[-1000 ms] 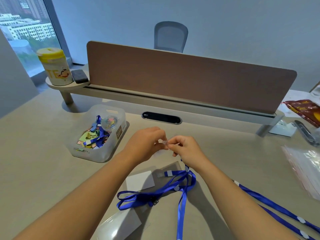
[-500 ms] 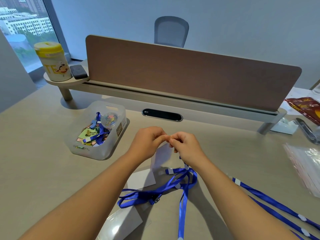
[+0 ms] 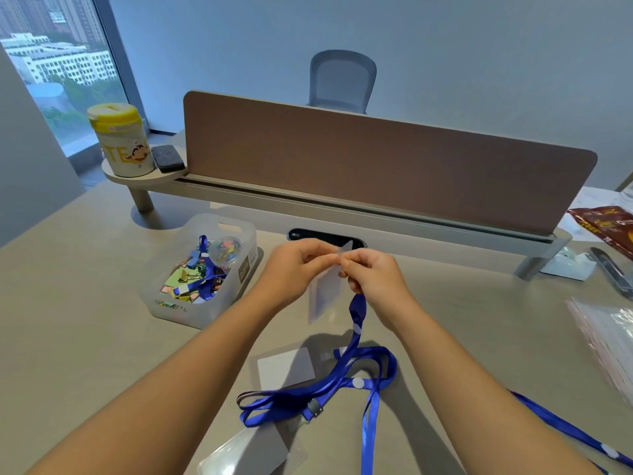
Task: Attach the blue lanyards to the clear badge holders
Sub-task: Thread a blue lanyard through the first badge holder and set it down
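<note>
My left hand (image 3: 294,269) and my right hand (image 3: 371,273) meet above the desk, both pinching the top of a clear badge holder (image 3: 326,293) that hangs down between them. A blue lanyard (image 3: 358,311) drops from under my right hand to the desk, where its strap (image 3: 308,394) lies in loops. Two more clear badge holders lie flat on the desk: one (image 3: 286,368) under the loops, another (image 3: 250,454) at the near edge. A second blue lanyard (image 3: 561,430) runs along the desk at the right.
A translucent bin (image 3: 202,272) of coloured clips and a lanyard sits to the left. A brown divider panel (image 3: 376,159) crosses the back. A yellow-lidded canister (image 3: 120,138) stands on the far-left shelf. Clear plastic bags (image 3: 606,337) lie at the right edge.
Both hands have risen off the desk, lifting the badge holder so it hangs free, and the lanyard end has come up with my right hand.
</note>
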Motion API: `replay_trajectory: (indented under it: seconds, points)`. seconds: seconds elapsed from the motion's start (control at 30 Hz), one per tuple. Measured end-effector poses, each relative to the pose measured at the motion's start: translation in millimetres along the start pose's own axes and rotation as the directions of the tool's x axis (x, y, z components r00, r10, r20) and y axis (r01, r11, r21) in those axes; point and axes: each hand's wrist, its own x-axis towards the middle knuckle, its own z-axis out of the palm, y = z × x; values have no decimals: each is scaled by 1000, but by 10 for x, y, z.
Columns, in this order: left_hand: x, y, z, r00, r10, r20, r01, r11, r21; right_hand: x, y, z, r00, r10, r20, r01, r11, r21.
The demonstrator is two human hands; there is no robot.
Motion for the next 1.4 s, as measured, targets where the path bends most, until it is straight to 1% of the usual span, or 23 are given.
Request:
replay_trajectory:
  seconds: [0.03, 0.1, 0.17, 0.23, 0.33, 0.4, 0.47, 0.53, 0.6, 0.67, 0.73, 0.8, 0.83, 0.87, 0.97, 1.03, 1.13, 1.17, 1.2, 1.27, 1.3, 1.33, 1.4]
  points:
    - [5, 3, -23, 1000, -6, 12, 6, 999, -39, 22, -40, -16, 1000, 10, 3, -10, 1000, 29]
    - [26, -1, -57, 1000, -12, 8, 12, 999, -47, 69, -130, -34, 1000, 26, 9, -27, 996, 81]
    - [72, 13, -79, 999, -22, -33, 20, 999, -49, 119, -233, -44, 999, 24, 21, -26, 995, 101]
    - [133, 66, -107, 995, -25, -96, 17, 996, -83, 179, -346, -57, 1000, -2, 23, 0, 997, 80]
    - [253, 179, -185, 975, 18, -221, -39, 995, -94, 297, -508, -86, 997, -71, -1, 71, 997, 31]
    - [347, 244, -261, 946, 58, -320, -82, 995, -63, 380, -616, -102, 993, -113, -23, 113, 994, 0]
    - [425, 311, -338, 914, 95, -395, -115, 993, -27, 451, -732, -117, 991, -122, -45, 122, 992, -3]
    - [484, 359, -403, 882, 162, -442, -160, 986, 43, 515, -826, -131, 988, -134, -72, 131, 990, -43]
    - [528, 353, -453, 845, 291, -448, -219, 954, 207, 582, -874, -137, 981, -168, -99, 156, 980, -122]
    - [569, 295, -483, 834, 393, -387, -244, 892, 381, 642, -874, -126, 968, -219, -121, 188, 956, -225]
    - [602, 203, -480, 849, 417, -326, -232, 847, 478, 687, -831, -101, 954, -274, -123, 207, 896, -392]
    - [619, 112, -450, 866, 398, -304, -215, 844, 491, 725, -753, -61, 948, -304, -94, 202, 804, -559]
    - [624, 74, -432, 873, 379, -306, -205, 856, 475, 748, -702, -39, 950, -302, -78, 194, 767, -611]
    - [632, 39, -413, 880, 359, -311, -194, 870, 454, 771, -649, -21, 954, -291, -71, 181, 747, -640]
    - [679, -69, -366, 911, 263, -318, -134, 918, 374, 847, -502, 3, 961, -263, -86, 149, 752, -642]
    - [714, -172, -332, 930, 164, -330, -69, 957, 282, 879, -399, -3, 962, -261, -78, 138, 715, -685]
    - [753, -335, -293, 920, -13, -391, 51, 995, 88, 898, -205, -31, 971, -240, -8, 127, 542, -831]
    - [753, -379, -284, 918, -46, -395, 74, 996, 55, 897, -140, -45, 974, -228, 0, 124, 528, -840]
    - [749, -417, -276, 921, -55, -386, 82, 995, 54, 901, -93, -60, 976, -218, -10, 119, 570, -813]
    - [741, -517, -218, 936, -63, -346, 95, 992, 78, 920, -39, -86, 979, -179, -96, 80, 773, -629]
    - [731, -563, -187, 942, -69, -329, 102, 991, 82, 942, -27, -94, 973, -175, -150, 73, 852, -519]
    - [716, -608, -150, 947, -73, -312, 103, 991, 83, 963, -29, -102, 963, -189, -193, 87, 894, -440]
    - [679, -690, -68, 956, -73, -284, 101, 991, 85, 990, 4, -127, 944, -242, -225, 138, 909, -394]
